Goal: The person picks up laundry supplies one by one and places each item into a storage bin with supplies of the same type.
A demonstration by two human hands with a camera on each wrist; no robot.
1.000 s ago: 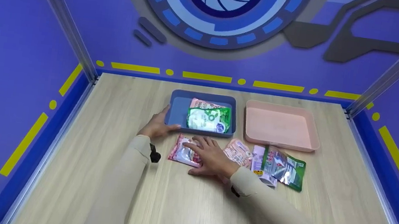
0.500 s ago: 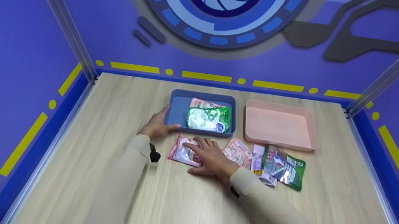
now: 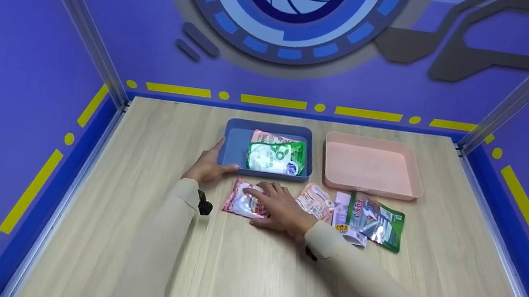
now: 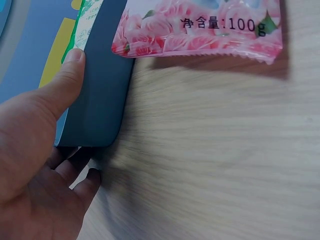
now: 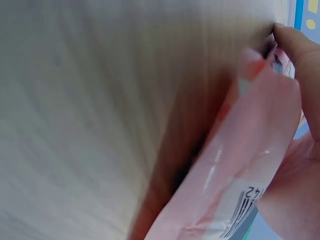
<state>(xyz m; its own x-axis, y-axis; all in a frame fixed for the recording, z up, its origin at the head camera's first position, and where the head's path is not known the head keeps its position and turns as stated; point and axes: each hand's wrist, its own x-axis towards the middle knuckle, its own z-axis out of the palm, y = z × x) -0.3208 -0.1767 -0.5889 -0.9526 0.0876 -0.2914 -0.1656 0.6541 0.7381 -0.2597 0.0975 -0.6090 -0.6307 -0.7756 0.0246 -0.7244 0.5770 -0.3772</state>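
At the near left corner of a blue tray (image 3: 233,152), my left hand (image 3: 206,166) grips the wall. Its thumb (image 4: 72,75) lies over the rim while the fingers bend round outside. Just in front of the tray, a pink rose-print packet (image 3: 242,202) marked 100g lies on the table. My right hand (image 3: 282,211) rests over that packet's right part with loosely spread fingers; the thumb is by its near edge. A peach packet (image 3: 316,203) lies partly beside and behind the right wrist; a peach packet with a barcode (image 5: 225,170) sits close under that hand.
Inside the blue tray lie a green-and-white packet (image 3: 276,157) and a pink packet (image 3: 271,138). A pink tray (image 3: 373,167) stands to its right. In front of that are a purple packet (image 3: 341,211) and a green pouch (image 3: 381,223), overlapping.
My right thumb has drawn in slightly toward the rose-print packet. The left hand and both trays have stayed in place.
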